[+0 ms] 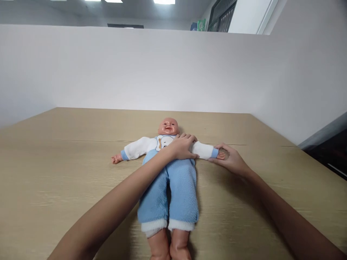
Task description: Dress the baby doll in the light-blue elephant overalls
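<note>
A baby doll [182, 184] lies on its back, head away from me, in a blue and white fleece outfit. Its arms stretch out to both sides. My left hand [182, 146] is closed around the top of the doll's sleeve [204, 150] on the right, by the shoulder, and hides part of the chest print. At the other end of that sleeve, my right hand [230, 159] has its thumb and fingers around the blue cuff [214, 153], with the doll's small hand [221, 155] showing inside my grip. The doll's feet are cut off by the lower picture edge.
The doll rests on a wide wooden table [67, 173] with a thin seam across it. White partition walls [151, 68] stand behind and at the right. A dark object [328, 144], partly cut off, is beyond the table's right edge.
</note>
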Demonstrator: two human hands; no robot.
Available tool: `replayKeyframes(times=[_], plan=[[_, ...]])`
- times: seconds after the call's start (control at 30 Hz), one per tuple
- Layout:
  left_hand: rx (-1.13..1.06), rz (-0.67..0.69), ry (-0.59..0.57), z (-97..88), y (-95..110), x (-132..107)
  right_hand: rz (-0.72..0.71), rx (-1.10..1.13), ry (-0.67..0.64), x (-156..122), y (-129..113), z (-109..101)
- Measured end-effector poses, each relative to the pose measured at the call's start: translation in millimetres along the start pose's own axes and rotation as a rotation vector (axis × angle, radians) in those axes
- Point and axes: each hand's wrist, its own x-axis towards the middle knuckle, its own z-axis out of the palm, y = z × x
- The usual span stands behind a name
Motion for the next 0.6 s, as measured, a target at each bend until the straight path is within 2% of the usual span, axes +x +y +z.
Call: replayKeyframes(times=[0.07,0.17,0.3,0.37,0.47,0.53,0.6], plan=[[-0.014,0.005,0.019,2.1,-0.4,-1.6,0.039,0.173,0.028,-2.3,-17.4,5.9],[-0.031,0.02,0.047,3.5,-3.0,-2.6,0.016,0.355,0.054,-5.2,-35.0,19.2],[-0.159,0.041,0.13,0.0,-7.3,-7.5,-0.024,0.521,0.112,-7.2,-33.3,39.1],[-0.297,0.016,0.198,-4.3,-9.0,-11.5,-0.035,0.495,0.092,-8.4,-28.0,47.2],[-0.592,-0.021,0.289,-10.7,-13.3,-17.1,-0.08,0.263,-0.061,-12.7,-27.8,57.7],[-0.763,-0.023,0.362,-12.7,-18.7,-20.2,-0.162,0.105,-0.168,-17.5,-35.6,65.9],[-0.886,-0.054,0.453,-12.6,-25.8,-23.6,-0.212,0.079,-0.21,-23.0,-48.1,76.0]])
